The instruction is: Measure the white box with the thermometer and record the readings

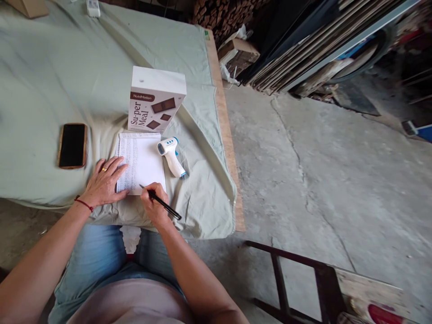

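A white notepad covered in handwriting lies near the front edge of a table draped in pale green cloth. My left hand, with a ring and a red wrist string, lies flat with fingers spread on the pad's left edge. My right hand grips a black pen, its tip touching the pad's lower part. A white and blue infrared thermometer lies just right of the pad. Behind the pad stands a white "Su-per Meal" box.
A black phone in a brown case lies left of the pad. The table's wooden edge runs along the right, with cracked concrete floor beyond. A dark wooden frame stands at the lower right. Stacked boards and clutter fill the upper right.
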`<state>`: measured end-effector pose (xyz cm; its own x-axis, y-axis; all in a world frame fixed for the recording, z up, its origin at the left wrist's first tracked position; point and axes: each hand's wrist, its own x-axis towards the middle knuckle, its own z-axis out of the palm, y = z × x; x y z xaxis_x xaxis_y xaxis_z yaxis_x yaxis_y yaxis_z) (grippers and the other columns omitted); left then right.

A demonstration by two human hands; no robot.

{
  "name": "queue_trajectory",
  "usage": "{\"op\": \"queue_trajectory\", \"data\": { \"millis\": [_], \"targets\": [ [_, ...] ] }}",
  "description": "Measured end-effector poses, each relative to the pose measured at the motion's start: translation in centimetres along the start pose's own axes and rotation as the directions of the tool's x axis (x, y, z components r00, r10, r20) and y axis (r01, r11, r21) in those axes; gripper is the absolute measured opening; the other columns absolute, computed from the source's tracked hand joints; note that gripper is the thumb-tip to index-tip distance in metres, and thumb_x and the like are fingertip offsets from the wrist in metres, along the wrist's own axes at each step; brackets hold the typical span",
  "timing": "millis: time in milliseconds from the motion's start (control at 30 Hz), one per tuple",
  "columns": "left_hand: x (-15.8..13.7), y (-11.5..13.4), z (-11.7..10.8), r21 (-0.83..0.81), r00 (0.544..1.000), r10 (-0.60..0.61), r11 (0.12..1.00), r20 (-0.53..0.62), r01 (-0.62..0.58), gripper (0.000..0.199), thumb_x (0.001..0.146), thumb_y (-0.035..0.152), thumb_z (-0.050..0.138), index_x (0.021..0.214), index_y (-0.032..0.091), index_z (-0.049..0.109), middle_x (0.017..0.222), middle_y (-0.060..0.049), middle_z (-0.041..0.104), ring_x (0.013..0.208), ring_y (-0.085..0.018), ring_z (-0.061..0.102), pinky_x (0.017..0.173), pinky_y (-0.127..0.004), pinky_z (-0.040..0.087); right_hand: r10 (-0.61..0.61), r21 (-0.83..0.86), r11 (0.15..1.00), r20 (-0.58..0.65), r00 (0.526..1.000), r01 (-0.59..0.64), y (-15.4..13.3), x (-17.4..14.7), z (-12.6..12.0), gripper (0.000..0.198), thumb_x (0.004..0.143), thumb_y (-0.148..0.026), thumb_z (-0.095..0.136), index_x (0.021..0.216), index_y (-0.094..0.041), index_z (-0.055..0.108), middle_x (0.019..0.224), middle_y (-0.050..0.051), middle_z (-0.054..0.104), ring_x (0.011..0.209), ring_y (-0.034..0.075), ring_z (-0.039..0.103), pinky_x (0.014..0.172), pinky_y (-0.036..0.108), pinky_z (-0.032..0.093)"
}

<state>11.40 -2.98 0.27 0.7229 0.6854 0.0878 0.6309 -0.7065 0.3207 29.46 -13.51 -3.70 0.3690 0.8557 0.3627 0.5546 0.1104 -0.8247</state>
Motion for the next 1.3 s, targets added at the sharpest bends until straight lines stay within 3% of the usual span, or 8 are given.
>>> {"op": "queue_trajectory", "data": {
  "millis": [233,467,633,800,933,1067,1167,1300],
  "targets": [
    [0.7,-1.4,-0.9,-0.034,0.996,-0.032,0.999,0.083,0.035,0.063,0.081,0.026,0.055,0.143,0.021,0.059,0.162,-0.012,0.047,0.149,-0.032,0.044,0.125,-0.055,0.031,-0.204,-0.290,0.924,0.174,0.963,0.248,1.1,4.2,-2.2,0.038,0.101,-0.017,0.042,0.130,-0.022,0.065,0.113,0.012,0.065,0.103,0.024,0.064,0.091,0.038,0.053],
    [5.2,-4.0,-3.6,-0.135,0.984,-0.073,0.986,0.164,0.095,0.057,0.081,0.029,0.050,0.136,0.019,0.064,0.130,-0.009,0.073,0.115,-0.025,0.070,0.100,-0.039,0.055,-0.174,-0.493,0.778,0.428,0.887,0.390,2.7,7.9,-1.2,0.051,0.097,-0.006,0.045,0.138,-0.027,0.065,0.117,0.012,0.065,0.104,0.027,0.058,0.089,0.039,0.047],
    [9.2,-5.3,-3.3,-0.171,0.985,-0.140,0.973,0.104,0.156,0.056,0.080,0.031,0.054,0.134,0.017,0.064,0.111,-0.008,0.077,0.093,-0.021,0.074,0.088,-0.034,0.059,-0.196,-0.528,0.820,0.104,0.975,0.221,4.0,7.7,-2.0,0.040,0.096,-0.014,0.049,0.130,-0.024,0.066,0.126,0.015,0.063,0.112,0.029,0.058,0.093,0.042,0.045],
    [12.3,-5.6,-0.9,-0.145,0.897,-0.342,0.939,-0.280,0.313,0.059,0.082,0.030,0.058,0.137,0.010,0.055,0.132,-0.020,0.067,0.123,-0.031,0.066,0.108,-0.049,0.053,0.095,-0.575,0.811,-0.048,0.994,-0.105,5.5,9.0,-2.6,0.043,0.085,-0.028,0.069,0.125,-0.015,0.064,0.114,0.018,0.067,0.105,0.032,0.062,0.087,0.040,0.048],
    [13.1,-5.8,0.6,-0.119,0.829,-0.359,0.932,-0.429,0.342,0.049,0.083,0.027,0.059,0.130,0.017,0.057,0.131,-0.019,0.068,0.126,-0.035,0.063,0.106,-0.057,0.052,0.199,-0.438,0.876,-0.057,0.978,-0.204,5.6,10.7,-2.1,0.038,0.077,-0.023,0.071,0.115,-0.017,0.070,0.095,0.011,0.072,0.086,0.025,0.065,0.074,0.032,0.047],
    [13.1,-5.7,0.7,-0.005,0.886,-0.300,0.948,-0.355,0.319,0.049,0.090,0.031,0.052,0.137,0.014,0.054,0.141,-0.022,0.063,0.135,-0.039,0.056,0.110,-0.062,0.046,0.144,0.053,0.988,-0.034,0.989,-0.142,4.3,12.3,-0.6,0.037,0.084,-0.035,0.063,0.116,-0.017,0.070,0.087,0.005,0.073,0.075,0.020,0.064,0.065,0.027,0.047],
    [13.3,-5.5,0.4,0.087,0.889,-0.334,0.922,-0.314,0.377,0.057,0.092,0.036,0.051,0.144,0.013,0.051,0.152,-0.022,0.055,0.145,-0.039,0.046,0.117,-0.061,0.039,0.076,0.381,0.922,-0.012,0.997,-0.066,3.1,13.6,1.1,0.040,0.087,-0.042,0.060,0.120,-0.020,0.069,0.099,0.004,0.076,0.084,0.020,0.067,0.071,0.028,0.052],
    [13.7,-5.4,0.2,0.168,0.899,-0.349,0.901,-0.263,0.399,0.059,0.093,0.038,0.051,0.147,0.015,0.052,0.160,-0.019,0.049,0.150,-0.037,0.040,0.121,-0.058,0.034,0.122,0.475,0.870,0.055,0.991,-0.133,2.7,14.4,2.9,0.043,0.085,-0.044,0.065,0.121,-0.023,0.069,0.101,0.004,0.076,0.086,0.021,0.067,0.077,0.030,0.053]
  ]
}}
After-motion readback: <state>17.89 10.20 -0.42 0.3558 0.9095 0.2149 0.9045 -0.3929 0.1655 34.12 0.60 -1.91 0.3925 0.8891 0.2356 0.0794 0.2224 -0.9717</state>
